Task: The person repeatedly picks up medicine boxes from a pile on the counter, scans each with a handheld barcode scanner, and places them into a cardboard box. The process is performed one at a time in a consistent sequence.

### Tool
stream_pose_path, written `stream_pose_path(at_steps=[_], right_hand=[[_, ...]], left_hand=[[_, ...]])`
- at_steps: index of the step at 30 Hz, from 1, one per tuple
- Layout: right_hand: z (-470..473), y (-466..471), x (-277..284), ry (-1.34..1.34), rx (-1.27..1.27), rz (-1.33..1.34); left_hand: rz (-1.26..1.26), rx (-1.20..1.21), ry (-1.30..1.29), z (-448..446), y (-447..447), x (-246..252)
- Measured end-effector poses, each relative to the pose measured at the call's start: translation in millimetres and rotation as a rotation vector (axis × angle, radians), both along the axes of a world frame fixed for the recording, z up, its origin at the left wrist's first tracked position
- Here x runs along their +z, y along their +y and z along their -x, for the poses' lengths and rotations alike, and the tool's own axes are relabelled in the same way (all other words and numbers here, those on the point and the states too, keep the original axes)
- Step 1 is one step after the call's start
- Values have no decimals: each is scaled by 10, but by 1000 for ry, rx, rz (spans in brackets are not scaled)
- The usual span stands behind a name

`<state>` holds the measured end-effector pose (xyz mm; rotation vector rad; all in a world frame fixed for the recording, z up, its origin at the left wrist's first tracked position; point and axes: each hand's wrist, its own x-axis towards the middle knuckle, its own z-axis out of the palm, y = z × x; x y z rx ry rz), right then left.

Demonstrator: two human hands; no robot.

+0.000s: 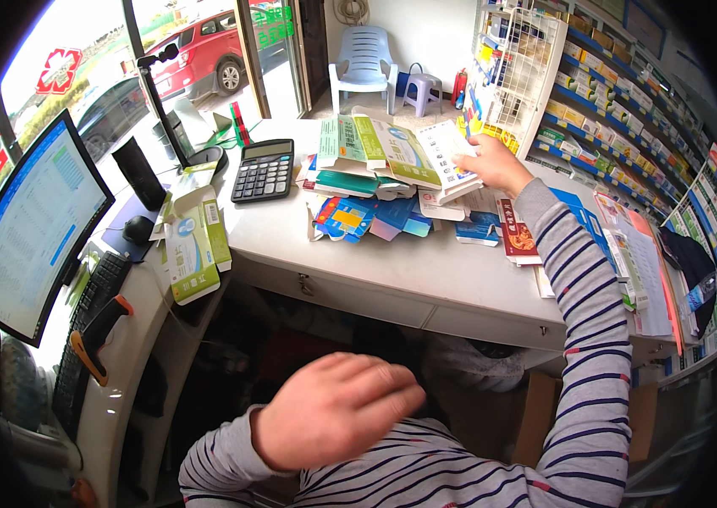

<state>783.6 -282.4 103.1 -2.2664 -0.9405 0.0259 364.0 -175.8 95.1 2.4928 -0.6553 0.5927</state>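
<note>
My right hand [492, 165] reaches over the white counter and grips the right end of a white flattened medicine carton [445, 155]. That carton lies at the right of a pile of flattened cartons, beside a green and white carton [404, 151]. A teal carton [346, 183] and blue cartons [396, 213] lie lower in the pile. My left hand [336, 409] is raised near my body, below the counter's front edge; its palm and any contents are hidden. Left of the pile is a black calculator [264, 170]. More green and white cartons [192, 254] lie at the counter's left corner.
At the left are a monitor [41, 222], a keyboard [88, 317], a mouse [138, 229] and an orange and black handheld scanner [101, 336]. A red carton [517, 235] and papers [647, 279] lie right. Beyond the counter stand a wire rack [520, 70] and a plastic chair [363, 63].
</note>
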Motion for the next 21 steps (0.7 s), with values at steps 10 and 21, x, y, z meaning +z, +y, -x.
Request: stream_pose_path(at_steps=[10,21], right_hand=[[-98,-433,340,103,-139,-142],[1127,-3431,243,7,-221,-858]], left_hand=[[43,216,-33,-329,594,-126],[42,235,-224,-1249,1033,134]])
